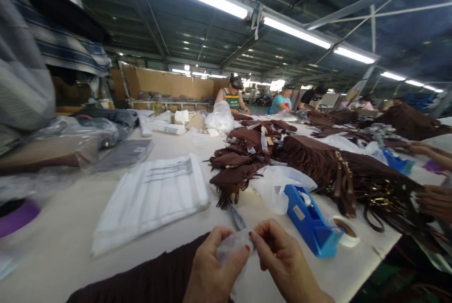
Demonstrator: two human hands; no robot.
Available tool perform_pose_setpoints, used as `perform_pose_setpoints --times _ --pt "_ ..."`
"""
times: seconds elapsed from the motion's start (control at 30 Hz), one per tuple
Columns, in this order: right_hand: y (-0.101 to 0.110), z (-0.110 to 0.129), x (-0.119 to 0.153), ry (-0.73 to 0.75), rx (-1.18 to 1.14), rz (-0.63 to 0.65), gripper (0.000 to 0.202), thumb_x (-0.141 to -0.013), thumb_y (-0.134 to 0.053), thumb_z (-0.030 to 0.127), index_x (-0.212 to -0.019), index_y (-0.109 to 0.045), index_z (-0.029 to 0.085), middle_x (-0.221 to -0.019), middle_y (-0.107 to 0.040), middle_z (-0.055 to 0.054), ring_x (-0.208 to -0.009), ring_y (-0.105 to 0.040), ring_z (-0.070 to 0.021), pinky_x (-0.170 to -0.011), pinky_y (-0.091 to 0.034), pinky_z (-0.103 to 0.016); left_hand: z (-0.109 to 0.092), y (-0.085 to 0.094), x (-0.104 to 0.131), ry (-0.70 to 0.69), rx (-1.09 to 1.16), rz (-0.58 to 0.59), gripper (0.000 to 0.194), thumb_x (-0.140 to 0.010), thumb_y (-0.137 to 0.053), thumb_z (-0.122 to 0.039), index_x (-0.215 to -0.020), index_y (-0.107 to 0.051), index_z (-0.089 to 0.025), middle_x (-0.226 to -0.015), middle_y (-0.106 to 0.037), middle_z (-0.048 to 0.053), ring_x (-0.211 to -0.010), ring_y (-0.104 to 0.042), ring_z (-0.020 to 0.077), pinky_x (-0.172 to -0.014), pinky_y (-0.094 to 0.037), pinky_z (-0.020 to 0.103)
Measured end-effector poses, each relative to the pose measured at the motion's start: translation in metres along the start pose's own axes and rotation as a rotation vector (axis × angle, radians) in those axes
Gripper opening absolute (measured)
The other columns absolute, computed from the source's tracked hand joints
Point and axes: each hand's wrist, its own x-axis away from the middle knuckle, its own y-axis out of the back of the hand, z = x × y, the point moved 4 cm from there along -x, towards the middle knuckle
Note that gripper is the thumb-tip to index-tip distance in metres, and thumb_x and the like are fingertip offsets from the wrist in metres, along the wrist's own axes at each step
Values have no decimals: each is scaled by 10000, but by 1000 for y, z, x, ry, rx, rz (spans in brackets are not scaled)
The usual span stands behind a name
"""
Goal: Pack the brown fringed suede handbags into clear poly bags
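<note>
Pinched between the fingers of my left hand (221,263) is a crumpled piece of translucent white plastic (229,245). My right hand (282,258) grips the edge of the same plastic with thumb and forefinger, close beside the left. Below and to the left lies dark brown fringed material (141,277), partly under my left forearm. A narrow grey pointed thing (237,218) lies on the table just beyond my fingers; its kind is unclear. To the right of my right hand stands a blue tape dispenser (307,218).
A stack of folded white plastic bags (155,199) lies left of centre. Brown fringed bags (314,157) with gold hardware spread across the right. A white tape roll (348,232) sits near the table edge. Another person's hand (436,199) is at far right; co-workers stand farther back.
</note>
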Motion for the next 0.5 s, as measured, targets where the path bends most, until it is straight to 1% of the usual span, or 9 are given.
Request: perform_pose_setpoints --times 0.03,0.1,0.17,0.23,0.27,0.3,0.33,0.4,0.5 --pt "-8 1 3 18 22 28 222 -842 -506 397 -737 -476 204 -538 -438 68 -485 -422 -82 -470 -325 -200 4 -2 -2 67 131 25 294 -788 -545 -479 -772 -613 -194 -680 -594 -3 -635 -550 151 -586 -450 252" --pt "-21 3 6 37 26 109 120 -798 -546 309 -847 -518 203 -594 -472 64 -511 -430 -84 -484 -333 -200 15 3 2 188 351 58 332 -778 -556 -478 -665 -564 -166 -627 -547 -10 -605 -498 124 -575 -407 226" --pt "-36 5 6 2 15 292 174 -752 -550 247 -920 -562 206 -633 -504 54 -539 -449 -92 -508 -349 -205 23 20 13 267 437 80 336 -735 -613 -474 -646 -548 -156 -595 -520 -22 -568 -456 106 -548 -370 213" --pt "-53 9 5 -17 31 485 114 -716 -550 235 -803 -616 204 -630 -504 41 -577 -467 -108 -539 -361 -220 31 42 26 321 416 67 332 -713 -637 -465 -646 -548 -152 -566 -500 -31 -533 -422 95 -517 -339 205" --pt "-62 12 5 -7 23 550 76 -707 -553 249 -694 -609 199 -640 -503 30 -612 -481 -120 -566 -373 -231 35 54 32 344 393 38 328 -709 -638 -463 -652 -548 -153 -566 -498 -34 -530 -417 94 -512 -331 204" --pt "-70 14 5 4 -11 587 117 -705 -557 274 -624 -585 194 -683 -518 14 -664 -497 -134 -602 -387 -242 39 67 39 363 363 -4 326 -709 -634 -464 -657 -546 -155 -570 -496 -35 -532 -415 95 -511 -326 204" --pt "-79 15 6 -2 -70 602 153 -711 -559 307 -610 -566 193 -729 -530 3 -698 -502 -142 -620 -395 -249 44 79 45 380 323 -56 325 -714 -622 -468 -659 -540 -158 -577 -491 -37 -537 -415 97 -513 -324 205" --pt "-99 12 11 -111 -237 602 204 -741 -551 386 -663 -528 199 -742 -530 4 -667 -487 -129 -579 -387 -235 56 101 59 393 198 -151 333 -730 -588 -477 -634 -510 -168 -578 -461 -45 -544 -406 100 -522 -321 210" --pt "-128 -2 22 -335 -422 552 290 -759 -557 480 -717 -450 214 -601 -459 58 -514 -397 -84 -461 -302 -192 75 126 77 392 -62 -239 364 -761 -511 -493 -575 -455 -186 -544 -421 -45 -543 -408 116 -528 -324 223"
